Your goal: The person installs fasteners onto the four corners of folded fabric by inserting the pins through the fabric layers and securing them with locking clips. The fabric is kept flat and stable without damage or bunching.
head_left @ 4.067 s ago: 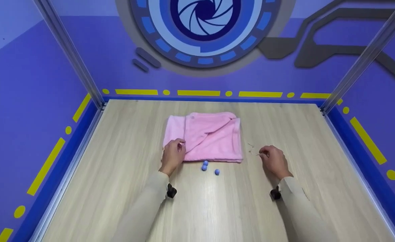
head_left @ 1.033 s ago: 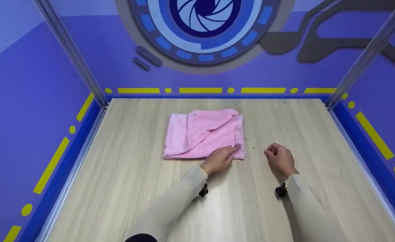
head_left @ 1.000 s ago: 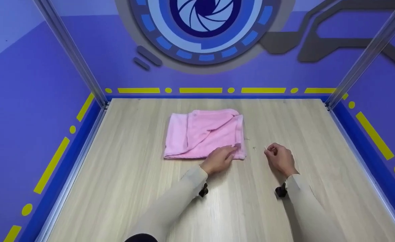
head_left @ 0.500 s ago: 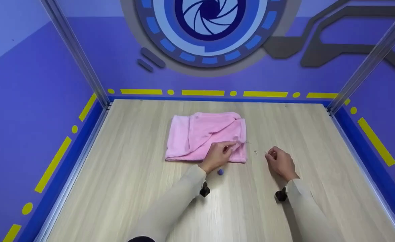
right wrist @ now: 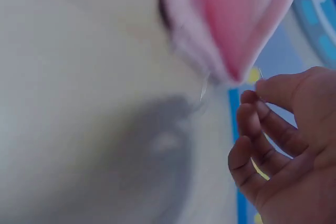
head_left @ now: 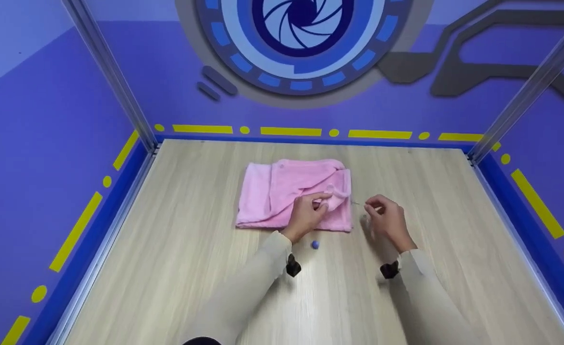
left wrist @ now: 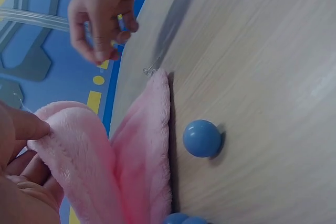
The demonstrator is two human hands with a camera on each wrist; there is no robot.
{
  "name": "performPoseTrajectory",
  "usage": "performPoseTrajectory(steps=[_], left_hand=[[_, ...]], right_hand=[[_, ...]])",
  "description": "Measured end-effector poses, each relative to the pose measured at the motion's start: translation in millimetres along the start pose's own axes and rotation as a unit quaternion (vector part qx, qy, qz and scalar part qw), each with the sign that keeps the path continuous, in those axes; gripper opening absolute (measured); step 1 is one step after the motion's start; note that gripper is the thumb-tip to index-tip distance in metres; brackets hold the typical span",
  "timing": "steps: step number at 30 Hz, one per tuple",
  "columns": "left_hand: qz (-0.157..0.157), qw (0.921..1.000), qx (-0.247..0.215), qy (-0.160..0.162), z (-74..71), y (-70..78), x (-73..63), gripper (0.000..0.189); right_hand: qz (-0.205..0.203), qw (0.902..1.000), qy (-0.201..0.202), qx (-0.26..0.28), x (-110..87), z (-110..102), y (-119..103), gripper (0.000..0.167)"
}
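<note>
A folded pink plush cloth [head_left: 258, 196] lies on the table. My left hand [head_left: 306, 213] pinches a lifted fold of it between thumb and fingers near the right side. My right hand [head_left: 387, 220] is raised just right of the cloth. In the right wrist view its thumb and forefinger pinch a thin metal pin [right wrist: 261, 74], mostly hidden by the fingers. Thin wire pins [left wrist: 149, 71], looking like safety pins, lie on the table by the cloth's corner. A blue ball [left wrist: 202, 138] sits in front of the cloth's near edge.
More blue balls [left wrist: 178, 219] show at the bottom of the left wrist view; the left arm hides them from the head view. The wooden table [head_left: 181, 191] is enclosed by blue walls with metal posts [head_left: 114, 76] at the back corners.
My left hand, earlier lying on the cloth near its right edge, has pinched and lifted a fold. My right hand has moved left and up towards the cloth.
</note>
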State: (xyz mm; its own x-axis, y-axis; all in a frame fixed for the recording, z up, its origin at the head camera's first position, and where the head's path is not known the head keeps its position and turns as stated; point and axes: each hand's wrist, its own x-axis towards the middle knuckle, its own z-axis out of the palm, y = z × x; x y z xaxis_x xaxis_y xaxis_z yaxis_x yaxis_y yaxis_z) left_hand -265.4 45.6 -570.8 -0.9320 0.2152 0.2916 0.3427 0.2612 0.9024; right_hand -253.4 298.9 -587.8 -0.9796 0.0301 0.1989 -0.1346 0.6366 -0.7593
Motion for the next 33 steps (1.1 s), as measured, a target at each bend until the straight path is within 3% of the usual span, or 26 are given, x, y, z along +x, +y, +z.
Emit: performPoseTrajectory(steps=[8, 18, 23, 33], left_hand=[[0.011, 0.9996, 0.005, 0.027, -2.2, -0.7, 1.9, 0.034], [0.029, 0.9987, -0.013, 0.04, -6.4, -0.4, 7.8, 0.032], [0.017, 0.9989, -0.019, 0.04, -8.5, 0.0, 7.3, 0.029], [0.02, 0.9987, -0.021, 0.042, -10.5, 4.4, 8.8, 0.03]], right_hand=[[-0.05, 0.997, 0.024, 0.053, 11.6, 12, -39, 0.01], [-0.057, 0.9907, 0.007, 0.123, 19.8, 25, -59, 0.005], [-0.065, 0.9902, -0.011, 0.123, 23.2, 31, -64, 0.007], [-0.057, 0.9926, -0.019, 0.105, 26.3, 34, -69, 0.029]])
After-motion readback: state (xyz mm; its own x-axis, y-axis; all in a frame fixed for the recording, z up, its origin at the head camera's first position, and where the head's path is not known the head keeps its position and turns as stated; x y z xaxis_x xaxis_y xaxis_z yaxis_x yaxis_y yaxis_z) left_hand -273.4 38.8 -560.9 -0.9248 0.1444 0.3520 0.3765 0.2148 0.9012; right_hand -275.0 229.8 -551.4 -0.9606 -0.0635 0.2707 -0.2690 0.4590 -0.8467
